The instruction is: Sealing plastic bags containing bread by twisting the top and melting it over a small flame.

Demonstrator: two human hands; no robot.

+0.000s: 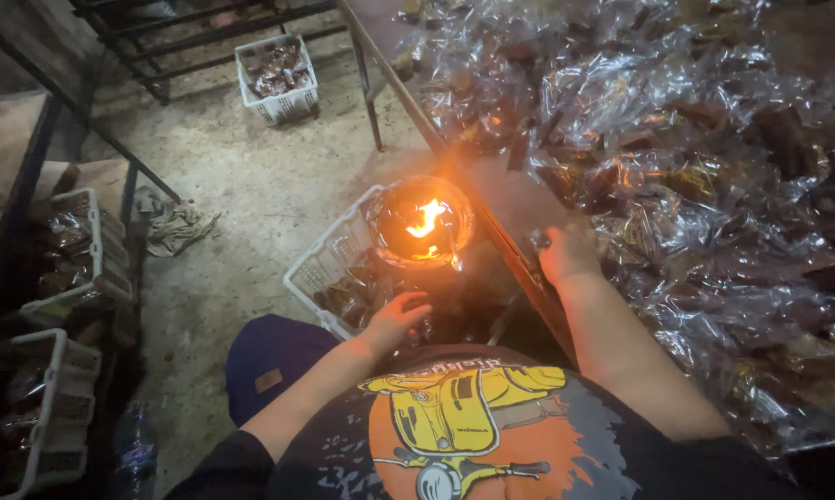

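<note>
White basket of packets sat on the floor at left | left hand hovered open over its near corner, holding nothing | flame burned in a bowl (between both hands) | right hand rested on the table edge, touching plastic-wrapped packets, grip unclear

An orange-yellow flame glows in the round dark metal bowl by the desk's left edge. Clear, glossy plastic packets with brown contents cover the desk, and the white lattice plastic basket on the grey floor holds more brown.
</note>
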